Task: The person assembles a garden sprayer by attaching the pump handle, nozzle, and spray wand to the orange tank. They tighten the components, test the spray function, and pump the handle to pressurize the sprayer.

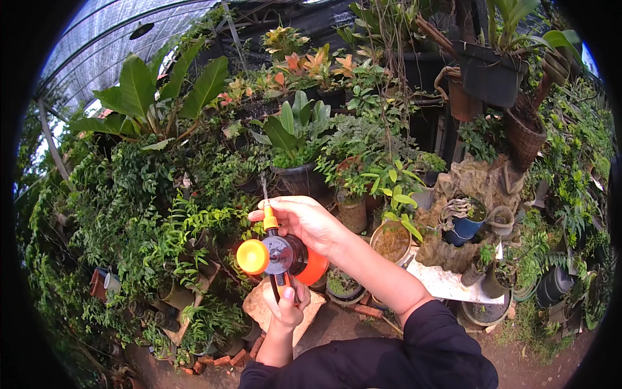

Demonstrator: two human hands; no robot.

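A pump spray bottle [313, 267] with an orange tank, a black head, a yellow pump knob [253, 257] and a yellow nozzle [269, 219] is held up in front of me. My left hand [289, 308] is wrapped round its black handle, with the thumb up at the top of the grip. Reaching across from the right, my right hand [308, 223] has its fingers closed about the nozzle. A thin jet of water [264, 185] leaves the tip, pointing away from me toward the plants. Beyond it stands a broad-leaved plant [295, 129] in a dark pot [299, 179].
Dense foliage [142, 201] fills the left side. At right are a rough rock-like block [476, 188], a blue pot [461, 230] and a white slab [447, 282]. A hanging black planter [489, 74] is at upper right. Bricks [240, 358] edge the dirt path below.
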